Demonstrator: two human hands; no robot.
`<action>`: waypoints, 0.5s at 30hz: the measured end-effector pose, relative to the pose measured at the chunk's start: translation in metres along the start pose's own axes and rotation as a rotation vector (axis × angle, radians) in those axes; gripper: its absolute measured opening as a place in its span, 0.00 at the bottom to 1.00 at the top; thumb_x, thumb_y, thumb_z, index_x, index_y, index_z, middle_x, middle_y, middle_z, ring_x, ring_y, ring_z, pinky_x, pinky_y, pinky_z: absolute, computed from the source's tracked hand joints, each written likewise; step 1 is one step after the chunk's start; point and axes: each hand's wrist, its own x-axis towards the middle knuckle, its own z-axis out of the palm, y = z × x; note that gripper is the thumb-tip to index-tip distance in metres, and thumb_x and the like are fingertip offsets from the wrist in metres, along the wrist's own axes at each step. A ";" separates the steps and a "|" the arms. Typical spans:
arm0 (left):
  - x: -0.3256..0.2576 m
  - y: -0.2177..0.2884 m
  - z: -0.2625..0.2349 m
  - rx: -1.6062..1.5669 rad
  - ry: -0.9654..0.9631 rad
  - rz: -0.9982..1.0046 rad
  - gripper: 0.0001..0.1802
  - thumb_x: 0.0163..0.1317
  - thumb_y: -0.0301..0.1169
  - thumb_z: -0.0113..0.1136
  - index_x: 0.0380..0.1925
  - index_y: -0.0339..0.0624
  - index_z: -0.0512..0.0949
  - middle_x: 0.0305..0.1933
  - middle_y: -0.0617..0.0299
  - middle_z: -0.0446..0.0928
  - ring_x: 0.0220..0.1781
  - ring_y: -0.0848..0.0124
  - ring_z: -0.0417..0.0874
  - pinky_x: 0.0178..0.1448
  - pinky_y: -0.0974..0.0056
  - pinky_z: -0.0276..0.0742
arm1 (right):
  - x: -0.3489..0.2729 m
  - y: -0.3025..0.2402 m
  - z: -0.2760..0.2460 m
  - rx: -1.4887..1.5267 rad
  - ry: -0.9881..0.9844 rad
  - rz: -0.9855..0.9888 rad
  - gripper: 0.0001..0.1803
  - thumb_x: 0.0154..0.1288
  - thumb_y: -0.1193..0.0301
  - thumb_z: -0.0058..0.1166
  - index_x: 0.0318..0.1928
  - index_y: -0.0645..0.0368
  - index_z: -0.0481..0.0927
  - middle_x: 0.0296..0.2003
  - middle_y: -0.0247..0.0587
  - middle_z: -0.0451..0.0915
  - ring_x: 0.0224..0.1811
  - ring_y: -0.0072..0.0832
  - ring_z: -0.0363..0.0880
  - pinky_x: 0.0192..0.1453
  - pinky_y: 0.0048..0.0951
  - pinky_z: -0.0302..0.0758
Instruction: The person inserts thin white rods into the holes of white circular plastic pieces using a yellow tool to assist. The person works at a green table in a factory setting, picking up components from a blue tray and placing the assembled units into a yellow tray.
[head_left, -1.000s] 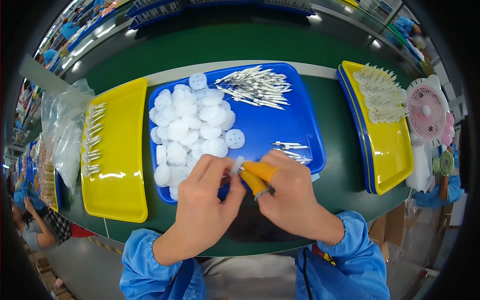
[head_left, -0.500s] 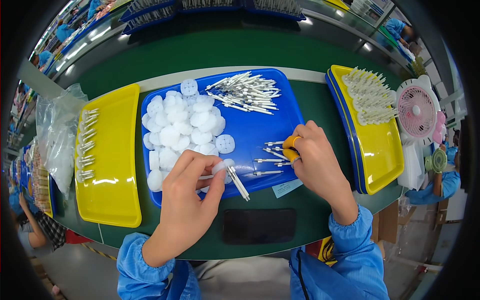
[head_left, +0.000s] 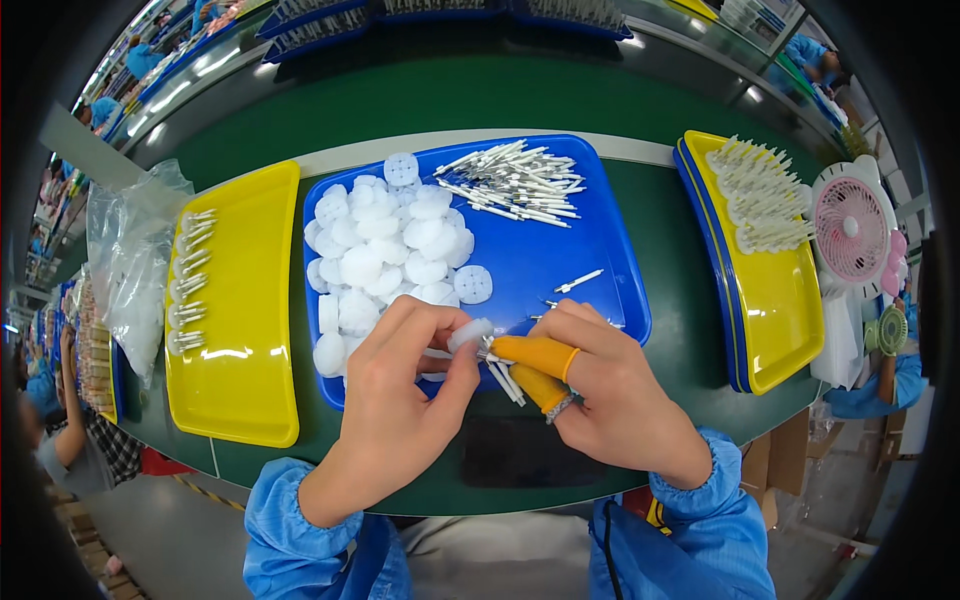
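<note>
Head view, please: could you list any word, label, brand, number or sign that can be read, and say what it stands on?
None: no word, label, brand, number or sign can be read.
White disc in the left hand: no readable marking.
Blue tray: no readable text.
Pink and white fan: no readable text.
Stacked goods at the far left: too small and blurred to tell.

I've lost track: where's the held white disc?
Head view, centre: the disc is pinched in the left hand, left of the right hand, seen against the blue tray.
</note>
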 end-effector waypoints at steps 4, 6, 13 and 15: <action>0.000 0.000 0.001 0.027 0.011 0.032 0.08 0.70 0.15 0.68 0.47 0.31 0.83 0.46 0.57 0.83 0.46 0.71 0.90 0.45 0.67 0.91 | 0.001 0.002 -0.002 -0.052 0.015 0.006 0.30 0.46 0.88 0.63 0.55 0.74 0.88 0.44 0.50 0.78 0.48 0.49 0.77 0.54 0.45 0.75; 0.001 -0.001 0.001 0.034 0.022 0.032 0.09 0.69 0.15 0.69 0.47 0.30 0.83 0.46 0.57 0.84 0.45 0.71 0.91 0.45 0.67 0.92 | 0.001 0.005 -0.004 -0.102 0.012 0.005 0.30 0.45 0.87 0.64 0.56 0.74 0.88 0.44 0.49 0.77 0.48 0.48 0.76 0.55 0.45 0.75; -0.001 -0.003 0.003 0.040 0.016 0.008 0.09 0.68 0.17 0.73 0.44 0.31 0.81 0.42 0.52 0.82 0.41 0.60 0.94 0.47 0.61 0.96 | 0.005 0.005 0.001 -0.163 -0.008 0.019 0.27 0.44 0.85 0.67 0.51 0.73 0.88 0.43 0.48 0.76 0.49 0.46 0.76 0.54 0.44 0.74; -0.001 -0.001 0.006 0.048 0.034 0.039 0.09 0.67 0.17 0.73 0.43 0.31 0.81 0.41 0.52 0.82 0.39 0.59 0.94 0.47 0.60 0.96 | 0.005 0.005 0.008 -0.140 0.044 -0.023 0.26 0.44 0.85 0.67 0.50 0.73 0.88 0.43 0.48 0.77 0.48 0.46 0.76 0.52 0.45 0.74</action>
